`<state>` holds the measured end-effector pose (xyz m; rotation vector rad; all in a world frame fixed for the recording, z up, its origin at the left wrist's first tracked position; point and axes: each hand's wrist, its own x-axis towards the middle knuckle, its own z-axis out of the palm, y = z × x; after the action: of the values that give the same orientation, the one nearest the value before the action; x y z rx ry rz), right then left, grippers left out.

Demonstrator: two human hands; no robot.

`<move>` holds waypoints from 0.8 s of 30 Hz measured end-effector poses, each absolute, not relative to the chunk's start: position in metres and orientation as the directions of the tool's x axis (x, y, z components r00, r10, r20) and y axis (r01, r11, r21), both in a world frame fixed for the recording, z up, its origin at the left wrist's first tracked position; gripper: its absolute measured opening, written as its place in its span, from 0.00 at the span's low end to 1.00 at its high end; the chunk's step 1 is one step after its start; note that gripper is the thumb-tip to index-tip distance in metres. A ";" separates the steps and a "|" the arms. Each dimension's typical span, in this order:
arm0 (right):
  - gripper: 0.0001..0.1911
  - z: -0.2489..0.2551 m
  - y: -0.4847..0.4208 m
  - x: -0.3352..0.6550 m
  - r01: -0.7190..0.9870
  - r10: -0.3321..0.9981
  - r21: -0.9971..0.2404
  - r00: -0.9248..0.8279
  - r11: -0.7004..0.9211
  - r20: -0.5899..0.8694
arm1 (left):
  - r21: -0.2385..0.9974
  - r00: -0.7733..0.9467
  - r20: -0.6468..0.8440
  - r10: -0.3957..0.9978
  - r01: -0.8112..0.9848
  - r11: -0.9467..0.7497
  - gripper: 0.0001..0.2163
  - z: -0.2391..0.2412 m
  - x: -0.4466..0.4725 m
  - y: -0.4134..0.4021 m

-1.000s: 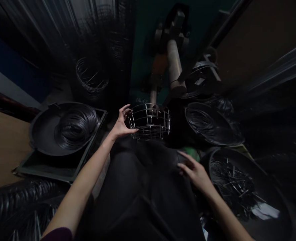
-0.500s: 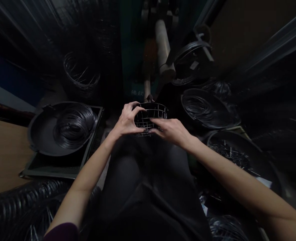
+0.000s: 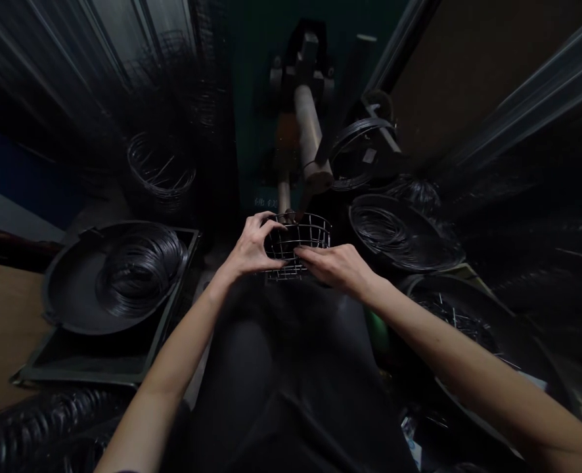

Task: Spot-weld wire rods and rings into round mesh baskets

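A round wire basket (image 3: pixel 298 234) of thin metal rods is held in front of my lap, close below the machine's lower electrode arm (image 3: pixel 284 194). My left hand (image 3: pixel 251 248) grips its left side, thumb low and fingers curled over the upper rings. At the near right side, my right hand (image 3: pixel 337 263) pinches at the basket's wires with thumb and fingertips together. Whether a loose wire lies between those fingertips is too small to tell. The thick upper cylinder (image 3: pixel 311 131) of the machine stands above and beyond the basket.
On the left, a black pan (image 3: pixel 69 289) with a pile of wire rings (image 3: pixel 143 269) rests on a crate (image 3: pixel 89 374). To the right are a pan of wire rings (image 3: pixel 380 226) and another with short wire pieces (image 3: pixel 456 315). More rings (image 3: pixel 160 167) stand at the back left.
My view has tilted up, so the scene sits lower in the picture. My right hand has gone from loosely spread fingers to a pinch at the basket. The left hand keeps its grip.
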<state>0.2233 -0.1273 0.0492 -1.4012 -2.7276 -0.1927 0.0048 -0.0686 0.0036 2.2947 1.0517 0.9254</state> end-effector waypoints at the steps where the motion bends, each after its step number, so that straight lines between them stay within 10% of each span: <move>1: 0.17 0.050 -0.126 0.223 0.812 0.805 0.089 -0.583 0.576 0.112 | 0.629 0.486 0.391 0.781 0.478 -0.613 0.29 0.004 0.005 -0.066; 13: 0.16 0.054 -0.117 0.224 0.849 0.847 0.018 -0.528 0.528 0.065 | 0.670 0.495 0.378 0.782 0.437 -0.600 0.31 0.007 0.006 -0.050; 24: 0.05 0.022 -0.105 0.227 0.894 0.859 -0.277 -0.191 0.352 0.474 | 0.779 0.430 0.384 0.817 0.325 -0.537 0.38 0.003 0.007 -0.020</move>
<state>0.2269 -0.1045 0.0217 -1.5199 -2.0626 -0.0811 0.0066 -0.0200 0.0030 2.0677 0.9587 1.0287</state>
